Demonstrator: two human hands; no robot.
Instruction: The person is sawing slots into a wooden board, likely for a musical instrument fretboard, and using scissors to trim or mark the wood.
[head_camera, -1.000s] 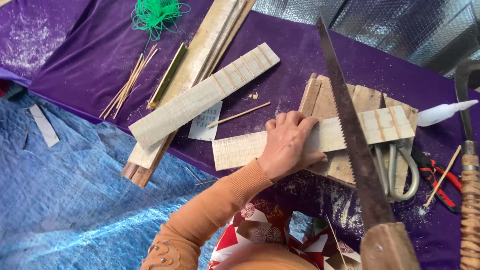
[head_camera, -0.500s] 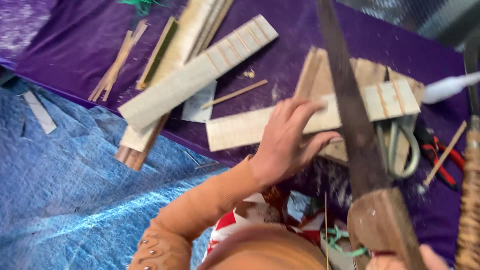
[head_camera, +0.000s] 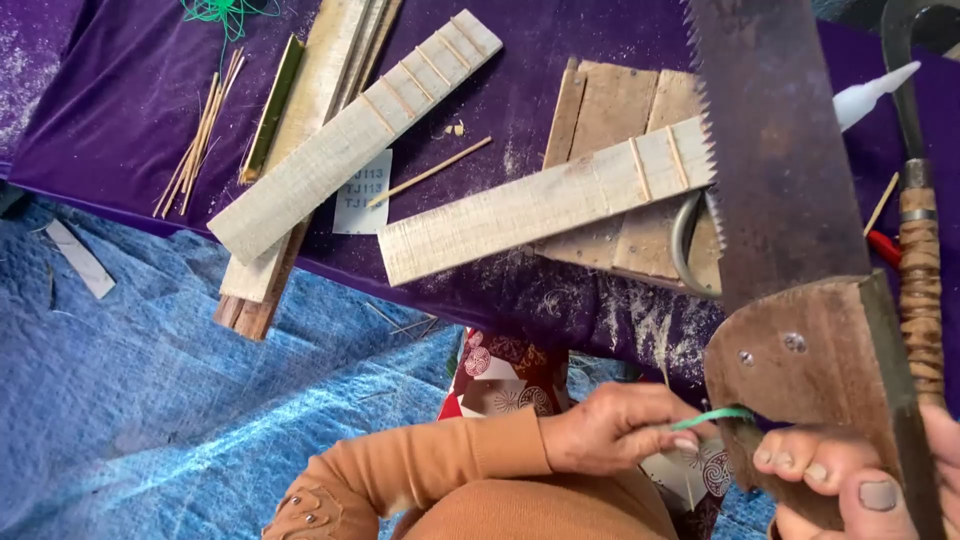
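On the far left of the purple-draped counter (head_camera: 90, 110) lie a bundle of thin bamboo slivers (head_camera: 200, 135) and a green split bamboo strip (head_camera: 272, 108), untouched; just right of them a long pale notched wooden slat (head_camera: 350, 135) rests slanted over darker slats. Further right, the second pale notched wooden slat (head_camera: 545, 210) lies across a brown wooden board (head_camera: 610, 105), sawdust around it, and the teeth of your rusty broad-bladed handsaw (head_camera: 775, 150) stand at its right end. Your left hand (head_camera: 610, 430), near you, is closed in a pinch on a thin green string (head_camera: 712, 418) at the saw's wooden handle. Your right hand (head_camera: 860, 480) is wrapped around that handle from below, fingers curled shut. You look to be between cuts, dealing with the string at the handle; sawing would call for your left hand back on the slat to steady it, since nothing pins it now.
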